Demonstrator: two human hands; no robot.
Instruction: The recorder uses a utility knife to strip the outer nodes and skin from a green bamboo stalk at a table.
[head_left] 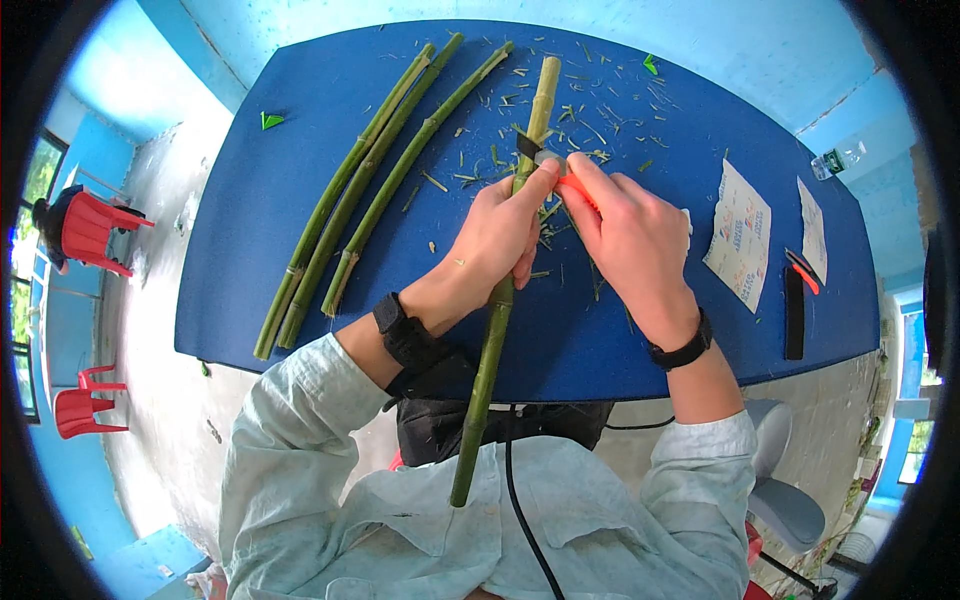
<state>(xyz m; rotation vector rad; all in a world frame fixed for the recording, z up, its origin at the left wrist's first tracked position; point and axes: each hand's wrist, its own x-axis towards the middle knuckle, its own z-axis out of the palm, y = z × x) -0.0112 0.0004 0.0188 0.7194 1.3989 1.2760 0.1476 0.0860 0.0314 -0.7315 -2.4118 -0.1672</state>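
Observation:
My left hand (500, 230) is wrapped round a green bamboo stick (482, 385), whose near end reaches back toward my shirt. Beyond my hands, the stick's far part is pale and scraped of its green skin. My right hand (632, 232) grips an orange-handled utility knife (577, 190). Its dark blade (528, 146) lies across the stick where the pale and green parts meet. My left thumb presses near the blade's base. Green shavings (590, 130) are scattered on the blue table (320, 110) around the stick's far end.
Three more green bamboo sticks (395, 170) lie to the left. On the right are two printed paper sheets (740, 235), a black strip (794, 315), another orange-handled tool (803, 272) and a clear plastic bottle (838, 160) at the edge. Red chairs (95, 228) stand far left.

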